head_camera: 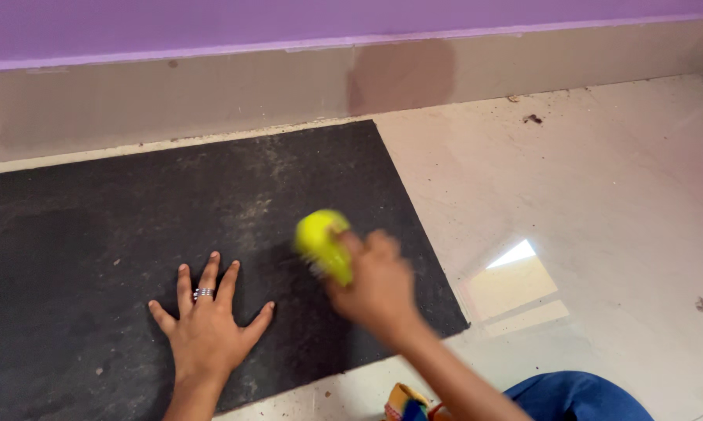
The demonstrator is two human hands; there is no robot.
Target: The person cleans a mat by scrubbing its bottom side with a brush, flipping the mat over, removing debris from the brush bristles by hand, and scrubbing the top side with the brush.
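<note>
My left hand (207, 323) lies flat on a black mat (94, 234), fingers spread, a ring on one finger. My right hand (375, 284) grips a yellow-green scrub brush (323, 243) and is blurred with motion over the mat's right part. The brush's underside is hidden, so I cannot tell whether it touches the mat. The mat shows pale dusty streaks near its middle.
The mat lies on a pale glossy floor (601, 195) with a bright window reflection (515, 284). A beige skirting and purple wall (211, 23) run along the far side. Small bits of dirt (532, 118) dot the floor. Blue cloth (577, 396) covers my knee at the bottom right.
</note>
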